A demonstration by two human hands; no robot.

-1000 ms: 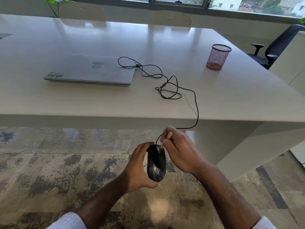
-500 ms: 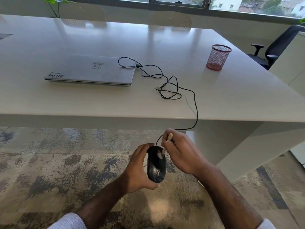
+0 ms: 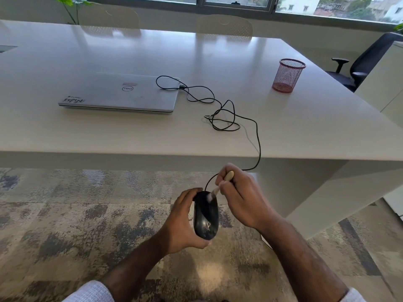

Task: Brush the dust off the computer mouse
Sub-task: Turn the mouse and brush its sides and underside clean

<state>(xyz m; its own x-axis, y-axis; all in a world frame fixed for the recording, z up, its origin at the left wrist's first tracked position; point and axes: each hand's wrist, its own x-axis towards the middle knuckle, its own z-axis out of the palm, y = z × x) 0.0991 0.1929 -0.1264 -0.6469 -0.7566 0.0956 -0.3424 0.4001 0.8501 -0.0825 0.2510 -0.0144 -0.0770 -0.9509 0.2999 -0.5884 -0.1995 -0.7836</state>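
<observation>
A person is brushing the front of a black wired mouse held out over the floor, just off the counter's near edge.

The left hand (image 3: 185, 223) is cradling the computer mouse (image 3: 206, 216) from its left side, fingers wrapping its nose and thumb tucking under the rear, likely keeping the top open to the brush and letting dust fall clear of the counter (image 3: 305, 131). The right hand (image 3: 242, 199) is pinching a small wooden-handled brush (image 3: 220, 185) like a pen, its pale bristles touching the mouse's front end. The cable (image 3: 257, 136) is trailing up over the counter to a closed silver laptop (image 3: 120, 93), whose lid is reading "Dell"; a corner sticker is too small to read.
</observation>
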